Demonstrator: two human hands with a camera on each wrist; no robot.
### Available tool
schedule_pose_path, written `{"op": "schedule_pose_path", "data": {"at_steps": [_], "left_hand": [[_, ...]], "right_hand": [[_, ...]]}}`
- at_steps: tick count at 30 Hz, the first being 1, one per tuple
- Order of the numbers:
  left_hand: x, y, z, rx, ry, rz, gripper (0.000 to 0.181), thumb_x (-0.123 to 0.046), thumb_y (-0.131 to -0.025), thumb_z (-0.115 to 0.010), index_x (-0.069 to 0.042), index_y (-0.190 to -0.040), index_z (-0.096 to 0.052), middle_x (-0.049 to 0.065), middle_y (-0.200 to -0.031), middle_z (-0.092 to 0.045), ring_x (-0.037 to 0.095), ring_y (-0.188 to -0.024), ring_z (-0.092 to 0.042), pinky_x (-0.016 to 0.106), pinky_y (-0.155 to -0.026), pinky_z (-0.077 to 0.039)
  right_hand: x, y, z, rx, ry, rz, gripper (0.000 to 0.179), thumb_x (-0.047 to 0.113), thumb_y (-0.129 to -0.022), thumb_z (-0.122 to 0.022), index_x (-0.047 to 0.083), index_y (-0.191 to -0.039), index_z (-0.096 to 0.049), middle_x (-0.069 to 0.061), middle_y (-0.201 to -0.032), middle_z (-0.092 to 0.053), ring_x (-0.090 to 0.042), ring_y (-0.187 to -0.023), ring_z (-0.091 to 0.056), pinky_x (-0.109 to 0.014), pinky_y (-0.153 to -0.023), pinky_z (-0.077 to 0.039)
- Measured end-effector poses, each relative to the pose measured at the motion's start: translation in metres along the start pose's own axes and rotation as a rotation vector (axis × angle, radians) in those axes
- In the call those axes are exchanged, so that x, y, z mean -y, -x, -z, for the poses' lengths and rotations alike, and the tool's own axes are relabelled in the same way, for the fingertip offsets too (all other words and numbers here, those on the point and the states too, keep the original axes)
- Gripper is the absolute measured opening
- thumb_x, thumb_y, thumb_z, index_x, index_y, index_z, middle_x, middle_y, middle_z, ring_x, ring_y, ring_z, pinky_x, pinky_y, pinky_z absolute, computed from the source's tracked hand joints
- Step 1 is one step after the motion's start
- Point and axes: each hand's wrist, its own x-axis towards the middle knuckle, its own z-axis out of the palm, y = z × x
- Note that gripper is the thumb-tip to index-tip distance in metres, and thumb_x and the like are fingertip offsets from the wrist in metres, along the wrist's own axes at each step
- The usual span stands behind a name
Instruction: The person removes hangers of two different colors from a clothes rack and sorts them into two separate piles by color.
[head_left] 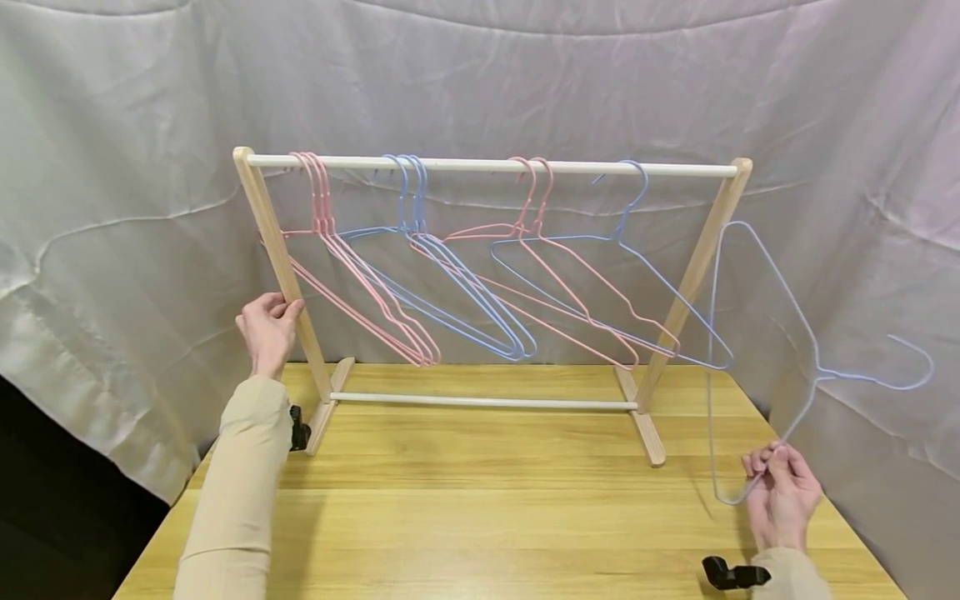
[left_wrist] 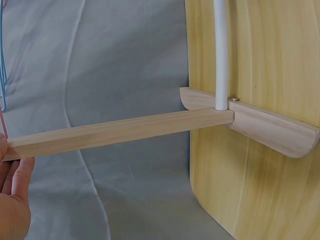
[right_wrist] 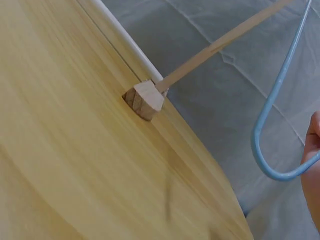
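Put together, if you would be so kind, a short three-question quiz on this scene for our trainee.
1. True or false: the left hand is gripping the lower white bar.
2. Multiple choice: what colour is the hanger held by the right hand?
A) pink
B) blue
C) white
3. Fill in the blank: along the upper rail, the hangers nearest its left end are ____.

Key:
1. False; it grips the left wooden upright.
2. B
3. pink
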Motion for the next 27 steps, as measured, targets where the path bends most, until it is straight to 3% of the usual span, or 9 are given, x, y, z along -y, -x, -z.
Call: {"op": "schedule_pose_path", "data": {"at_steps": [7,13,16,20,23,27], "left_hand": [[-0.001,-0.001,0.002,0.021,-0.005,-0.001,0.039,-0.024,-0.098,-0.066,0.002,-0.127,-0.066,0.023,-0.129,-0.064,0.029,-0.141,-0.028,0.045,-0.111,-0.02],[-0.001,0.0,0.002,0.007,-0.01,-0.001,0.035,-0.019,-0.097,-0.067,0.004,-0.124,-0.067,0.024,-0.126,-0.066,0.026,-0.148,-0.032,0.041,-0.118,-0.027],[-0.001,0.0,0.002,0.01,0.004,0.0,0.035,-0.019,-0.097,-0.067,0.004,-0.124,-0.067,0.024,-0.126,-0.066,0.025,-0.15,-0.028,0.042,-0.119,-0.027],[0.001,0.0,0.002,0.02,0.011,0.004,0.037,-0.02,-0.098,-0.066,0.004,-0.126,-0.066,0.025,-0.127,-0.065,0.024,-0.153,-0.023,0.044,-0.118,-0.028],[0.001,0.0,0.001,0.02,0.008,0.001,0.037,-0.021,-0.098,-0.066,0.004,-0.126,-0.066,0.025,-0.127,-0.065,0.025,-0.152,-0.021,0.044,-0.118,-0.025],[0.001,0.0,0.001,0.014,0.01,-0.002,0.037,-0.02,-0.097,-0.067,0.004,-0.125,-0.066,0.026,-0.126,-0.065,0.026,-0.151,-0.021,0.045,-0.118,-0.022]], "right_hand": [[0.01,0.001,0.006,-0.217,0.129,0.049,0.013,-0.014,-0.091,-0.055,-0.024,-0.088,-0.064,-0.025,-0.066,-0.061,-0.026,-0.047,-0.051,-0.034,-0.045,-0.047],[0.022,-0.001,0.014,-0.389,0.202,0.002,0.011,-0.016,-0.091,-0.057,-0.02,-0.088,-0.068,-0.021,-0.067,-0.063,-0.025,-0.046,-0.052,-0.033,-0.044,-0.049],[0.025,-0.001,0.019,-0.426,0.229,-0.007,0.012,-0.018,-0.09,-0.058,-0.02,-0.084,-0.068,-0.02,-0.07,-0.065,-0.024,-0.047,-0.053,-0.032,-0.043,-0.048],[0.024,0.0,0.024,-0.393,0.258,0.02,0.015,-0.022,-0.088,-0.055,-0.022,-0.079,-0.067,-0.021,-0.069,-0.066,-0.023,-0.048,-0.055,-0.031,-0.041,-0.045],[0.025,0.002,0.027,-0.406,0.37,-0.008,0.018,-0.019,-0.09,-0.056,-0.018,-0.079,-0.071,-0.017,-0.067,-0.068,-0.019,-0.047,-0.056,-0.028,-0.041,-0.045],[0.027,0.003,0.029,-0.496,0.58,-0.091,0.022,-0.012,-0.091,-0.061,-0.006,-0.076,-0.076,-0.008,-0.064,-0.07,-0.012,-0.048,-0.056,-0.023,-0.043,-0.047]]}}
